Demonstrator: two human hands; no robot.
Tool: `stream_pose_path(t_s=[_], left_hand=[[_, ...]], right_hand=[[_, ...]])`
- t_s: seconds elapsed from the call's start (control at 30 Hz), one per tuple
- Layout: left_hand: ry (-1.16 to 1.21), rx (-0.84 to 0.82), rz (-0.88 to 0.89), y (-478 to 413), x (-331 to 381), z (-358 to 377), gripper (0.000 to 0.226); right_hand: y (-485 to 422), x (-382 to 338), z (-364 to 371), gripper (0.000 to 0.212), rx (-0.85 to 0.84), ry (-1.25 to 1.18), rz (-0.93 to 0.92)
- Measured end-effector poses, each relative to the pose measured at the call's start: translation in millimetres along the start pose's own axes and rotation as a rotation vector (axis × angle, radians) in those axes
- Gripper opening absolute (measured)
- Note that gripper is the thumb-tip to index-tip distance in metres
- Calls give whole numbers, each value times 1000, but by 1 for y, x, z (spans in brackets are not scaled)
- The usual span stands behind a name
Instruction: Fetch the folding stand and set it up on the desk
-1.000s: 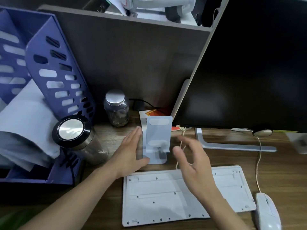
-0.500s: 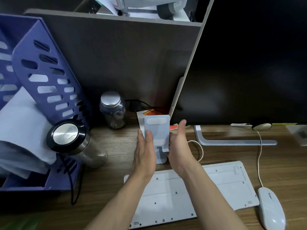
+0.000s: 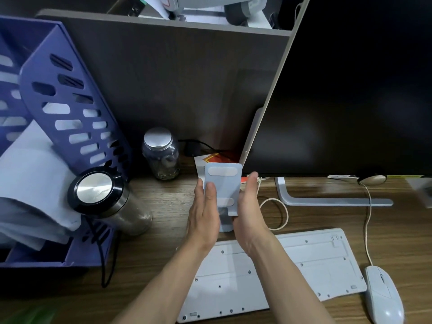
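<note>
The folding stand (image 3: 224, 183) is a pale grey-blue plate with two white pads, standing upright on the wooden desk (image 3: 168, 206) between a glass jar and the monitor. My left hand (image 3: 204, 215) presses against its left edge, thumb on the front face. My right hand (image 3: 249, 206) holds its right edge, fingers curled behind. The stand's lower foot (image 3: 225, 224) shows between my palms.
An upside-down white keyboard (image 3: 292, 265) lies just in front of my wrists. A white mouse (image 3: 383, 298) is at the right, with its cord looping near the monitor foot (image 3: 327, 201). A glass jar (image 3: 161, 154), a steel-lidded jar (image 3: 102, 199) and a purple file rack (image 3: 58, 108) stand at the left.
Both hands, open and apart a second ago, closed in on the stand's two sides. The stand stays upright in the same place.
</note>
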State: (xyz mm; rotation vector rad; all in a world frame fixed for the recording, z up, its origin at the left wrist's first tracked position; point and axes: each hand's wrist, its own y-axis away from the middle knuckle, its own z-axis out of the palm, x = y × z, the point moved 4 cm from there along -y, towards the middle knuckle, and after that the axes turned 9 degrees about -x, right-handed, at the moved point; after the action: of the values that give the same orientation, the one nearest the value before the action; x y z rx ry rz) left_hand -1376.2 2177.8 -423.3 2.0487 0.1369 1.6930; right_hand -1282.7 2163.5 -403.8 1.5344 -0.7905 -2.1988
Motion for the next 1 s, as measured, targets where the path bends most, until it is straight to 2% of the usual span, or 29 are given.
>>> stream_pose_path(t_s=[0.07, 0.17, 0.3, 0.4, 0.67, 0.87, 0.93, 1.0], left_hand=[[-16, -9, -11, 0, 1, -1, 101], [-22, -7, -8, -1, 0, -2, 107], [5, 9, -1, 5, 0, 2, 99], [72, 20, -1, 2, -8, 2, 109], [124, 2, 8, 1, -12, 4, 109], [115, -12, 17, 4, -4, -2, 96], [85, 5, -10, 6, -1, -10, 100], [41, 59, -21, 11, 3, -20, 91]], right_hand=[[-1, 1, 0, 76, -11, 2, 0], [-3, 3, -2, 71, -20, 23, -1], [-6, 2, -6, 76, -39, 42, 9], [-7, 4, -8, 70, -59, 59, 2], [-7, 6, -8, 66, -84, 96, -3], [1, -4, -3, 65, -79, 178, 22], [8, -6, -4, 68, -60, 205, 37], [19, -10, -7, 62, -63, 174, 12]])
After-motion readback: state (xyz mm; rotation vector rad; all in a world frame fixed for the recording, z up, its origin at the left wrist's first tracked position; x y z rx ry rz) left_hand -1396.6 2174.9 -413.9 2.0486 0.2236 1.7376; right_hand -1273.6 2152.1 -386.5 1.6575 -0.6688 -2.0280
